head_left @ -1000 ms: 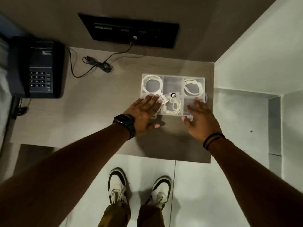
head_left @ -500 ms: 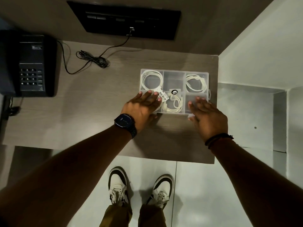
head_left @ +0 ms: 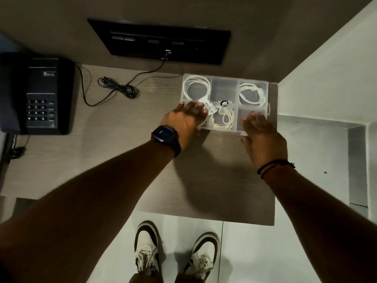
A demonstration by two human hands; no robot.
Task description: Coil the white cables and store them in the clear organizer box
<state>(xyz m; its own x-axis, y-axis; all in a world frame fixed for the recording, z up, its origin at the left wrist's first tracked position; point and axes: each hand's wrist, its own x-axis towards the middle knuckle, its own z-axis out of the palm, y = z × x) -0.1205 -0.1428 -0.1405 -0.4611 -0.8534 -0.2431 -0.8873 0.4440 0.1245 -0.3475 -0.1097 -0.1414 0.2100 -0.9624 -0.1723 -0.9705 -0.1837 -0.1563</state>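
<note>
One phone (head_left: 40,94) sits far L on desk (head_left: 61,164). L hand (head_left: 183,120), fingers straight, gripping nothing, rests on near-L corner of clear organizer box (head_left: 224,88) at desk R end, 3 coiled white cables (head_left: 196,88) inside. R hand (head_left: 263,137), likewise flat, rests on near-R corner.

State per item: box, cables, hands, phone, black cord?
clear organizer box, on desk, lid looks shut.
far-left white cable, coiled in its compartment.
far-right white cable, same.
near-middle white cable, same.
left hand, flat on box's near-left corner.
right hand, flat on box's near-right corner.
telephone, handset looks cradled.
black cord, bundled, plugged into wall panel.
</note>
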